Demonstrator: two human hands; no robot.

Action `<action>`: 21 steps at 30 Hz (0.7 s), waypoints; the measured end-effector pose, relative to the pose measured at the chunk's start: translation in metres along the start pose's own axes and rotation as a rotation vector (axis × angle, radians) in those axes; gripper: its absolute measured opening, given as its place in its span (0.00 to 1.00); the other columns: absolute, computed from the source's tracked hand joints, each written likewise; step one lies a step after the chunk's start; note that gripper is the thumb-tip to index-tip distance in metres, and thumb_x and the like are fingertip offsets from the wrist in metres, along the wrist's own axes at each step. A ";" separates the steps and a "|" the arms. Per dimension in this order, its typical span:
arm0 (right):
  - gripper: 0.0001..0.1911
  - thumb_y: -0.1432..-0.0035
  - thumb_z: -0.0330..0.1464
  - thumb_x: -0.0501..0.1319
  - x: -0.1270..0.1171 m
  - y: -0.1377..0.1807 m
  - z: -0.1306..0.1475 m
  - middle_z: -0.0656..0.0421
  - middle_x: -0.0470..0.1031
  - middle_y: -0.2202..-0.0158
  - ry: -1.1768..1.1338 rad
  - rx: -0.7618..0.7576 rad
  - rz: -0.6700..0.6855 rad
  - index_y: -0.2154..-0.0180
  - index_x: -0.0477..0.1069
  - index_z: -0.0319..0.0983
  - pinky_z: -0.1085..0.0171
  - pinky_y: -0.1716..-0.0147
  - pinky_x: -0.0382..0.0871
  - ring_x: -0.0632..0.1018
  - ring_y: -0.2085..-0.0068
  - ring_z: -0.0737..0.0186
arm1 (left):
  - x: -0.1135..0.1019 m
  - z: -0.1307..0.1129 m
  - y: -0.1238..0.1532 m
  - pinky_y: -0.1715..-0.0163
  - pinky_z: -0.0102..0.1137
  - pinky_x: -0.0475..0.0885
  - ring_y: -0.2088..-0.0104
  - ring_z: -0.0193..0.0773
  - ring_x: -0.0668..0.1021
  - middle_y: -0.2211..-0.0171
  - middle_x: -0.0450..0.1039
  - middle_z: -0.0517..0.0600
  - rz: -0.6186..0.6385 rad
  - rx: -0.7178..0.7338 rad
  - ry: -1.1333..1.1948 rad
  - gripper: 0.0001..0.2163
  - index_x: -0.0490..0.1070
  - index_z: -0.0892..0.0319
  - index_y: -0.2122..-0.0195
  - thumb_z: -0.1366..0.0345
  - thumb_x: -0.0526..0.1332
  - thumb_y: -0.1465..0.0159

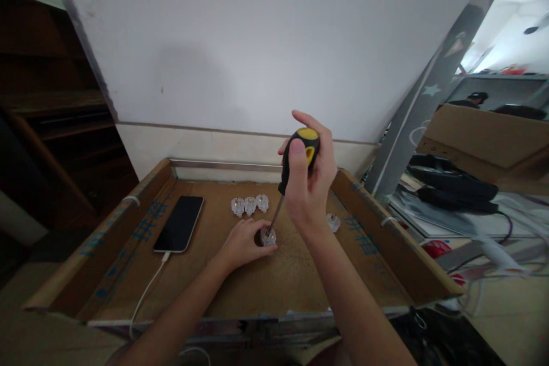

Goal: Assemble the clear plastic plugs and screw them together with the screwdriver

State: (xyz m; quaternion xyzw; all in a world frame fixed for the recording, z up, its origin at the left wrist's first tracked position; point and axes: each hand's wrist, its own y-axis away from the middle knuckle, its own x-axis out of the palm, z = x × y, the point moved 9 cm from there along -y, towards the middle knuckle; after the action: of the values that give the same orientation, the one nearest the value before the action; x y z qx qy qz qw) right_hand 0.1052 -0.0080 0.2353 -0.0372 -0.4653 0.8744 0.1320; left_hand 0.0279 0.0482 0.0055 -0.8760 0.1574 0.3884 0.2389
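My right hand [312,183] is wrapped round the black and yellow handle of a screwdriver [295,154], tilted with its shaft pointing down and left. The tip reaches a small clear plastic part [269,237] with metal bits inside. Thumb and fingers of my left hand [246,243] close round that part from the left, pressing it to the cardboard. Just beyond lie three similar clear plastic parts [250,206] in a touching row. One more clear part [333,222] rests to the right, partly behind my right forearm.
A cardboard-lined tray [300,280] with raised side walls forms the work surface. On its left lies a phone [179,224] with a white cable [148,291] running off the front edge. A white wall stands behind. At far right are an open cardboard box [484,143] and a person [472,100].
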 end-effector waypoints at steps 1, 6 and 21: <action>0.11 0.41 0.37 0.55 0.003 0.000 0.000 0.59 0.68 0.64 -0.009 0.001 0.033 0.56 0.65 0.44 0.66 0.66 0.66 0.71 0.67 0.68 | 0.000 0.000 0.000 0.58 0.36 0.67 0.61 0.44 0.75 0.63 0.75 0.49 -0.002 -0.001 0.002 0.17 0.72 0.55 0.59 0.54 0.65 0.48; 0.14 0.50 0.34 0.65 0.020 -0.012 -0.019 0.65 0.70 0.70 -0.330 0.227 0.227 0.67 0.58 0.43 0.71 0.77 0.66 0.72 0.74 0.72 | 0.000 0.001 0.001 0.58 0.35 0.67 0.59 0.44 0.75 0.62 0.75 0.50 0.017 -0.032 0.009 0.20 0.72 0.55 0.55 0.55 0.65 0.48; 0.16 0.48 0.37 0.63 0.032 -0.013 -0.013 0.68 0.69 0.79 -0.289 0.289 0.328 0.73 0.55 0.42 0.73 0.82 0.62 0.70 0.80 0.73 | 0.001 0.001 0.002 0.58 0.35 0.67 0.60 0.44 0.75 0.61 0.75 0.50 0.012 -0.032 0.026 0.20 0.71 0.54 0.54 0.55 0.65 0.47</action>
State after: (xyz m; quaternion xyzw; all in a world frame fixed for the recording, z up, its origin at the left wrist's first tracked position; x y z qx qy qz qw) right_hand 0.0798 0.0178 0.2407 0.0324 -0.3376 0.9377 -0.0756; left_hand 0.0266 0.0471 0.0037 -0.8836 0.1597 0.3810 0.2206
